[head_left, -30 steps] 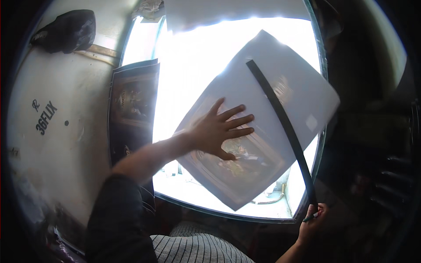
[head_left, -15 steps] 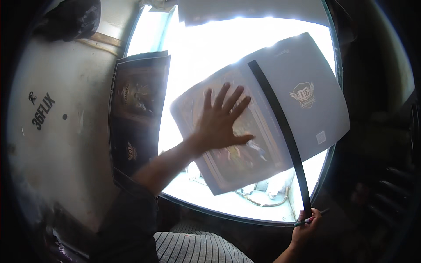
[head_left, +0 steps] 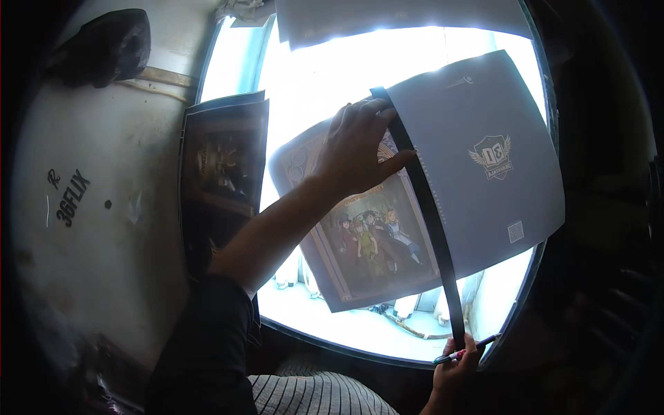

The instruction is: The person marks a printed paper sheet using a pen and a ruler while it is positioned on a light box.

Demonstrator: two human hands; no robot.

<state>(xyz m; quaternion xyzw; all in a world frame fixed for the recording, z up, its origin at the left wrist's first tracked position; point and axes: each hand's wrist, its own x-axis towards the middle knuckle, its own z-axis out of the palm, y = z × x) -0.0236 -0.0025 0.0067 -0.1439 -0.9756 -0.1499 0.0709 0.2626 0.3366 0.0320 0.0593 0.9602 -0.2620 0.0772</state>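
A printed cover sheet [head_left: 484, 194] with a grey panel, a crest and a framed picture lies tilted on a brightly lit glass-topped light table [head_left: 332, 62]. Across it runs a long, narrow black strip [head_left: 430, 207], its near end past the sheet's lower edge. My left hand [head_left: 356, 149] rests over the picture half, bent fingers at the strip's far end and thumb across it. At the table's near edge, my right hand [head_left: 458, 363] is closed around the strip's near end. A pen [head_left: 481, 346] is also held in that hand.
Dark printed sheets [head_left: 223, 162] overlap the table's left edge. Another pale sheet [head_left: 401, 21] lies along the far edge. A white surface [head_left: 90, 242] to the left carries a dark plastic bag [head_left: 114, 45]. Tubes and a cable show beneath the glass.
My left hand has moved from lying spread on the picture up and right to the strip's far end. My right hand and the strip's near end have shifted slightly left.
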